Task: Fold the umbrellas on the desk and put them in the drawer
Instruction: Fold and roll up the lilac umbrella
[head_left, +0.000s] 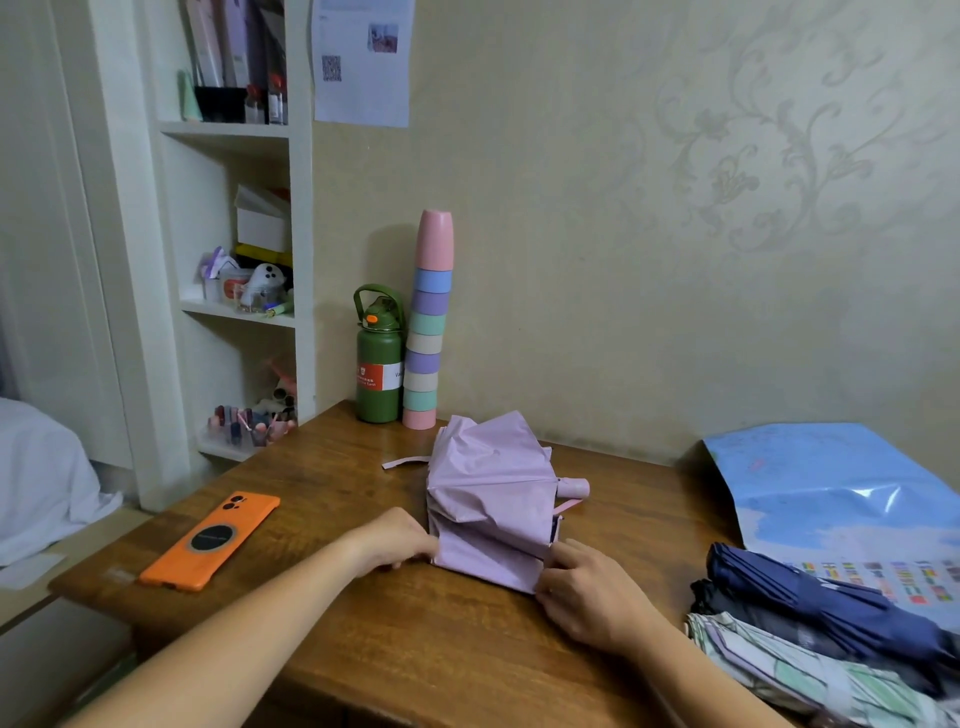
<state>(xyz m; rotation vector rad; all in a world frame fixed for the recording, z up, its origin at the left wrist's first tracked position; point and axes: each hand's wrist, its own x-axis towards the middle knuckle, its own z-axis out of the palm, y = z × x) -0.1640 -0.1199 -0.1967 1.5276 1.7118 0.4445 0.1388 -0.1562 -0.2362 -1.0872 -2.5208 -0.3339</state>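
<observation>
Umbrella: pink umbrella (488, 499) lies mid-desk (322, 613), collapsed, canopy loose and puffed, handle toward the right.
Phone: orange phone (210, 540) flat at the desk's left.
Left hand: left hand (397, 540) pinches the canopy's near left edge.
Right hand: right hand (587, 587) pinches the near right corner.
Handling: probably light; soft, slippery fabric over thin ribs, best gathered by its pleat edges.
Pile: blue umbrella (831, 608) and patterned umbrella (810, 670) wait far right.

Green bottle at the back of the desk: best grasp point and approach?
Hook the looped carry handle on top of the green bottle, coming from above or the front. It stands upright, with the stacked cups close on its right and the wall behind, so a side grasp of the body looks cramped.
</observation>
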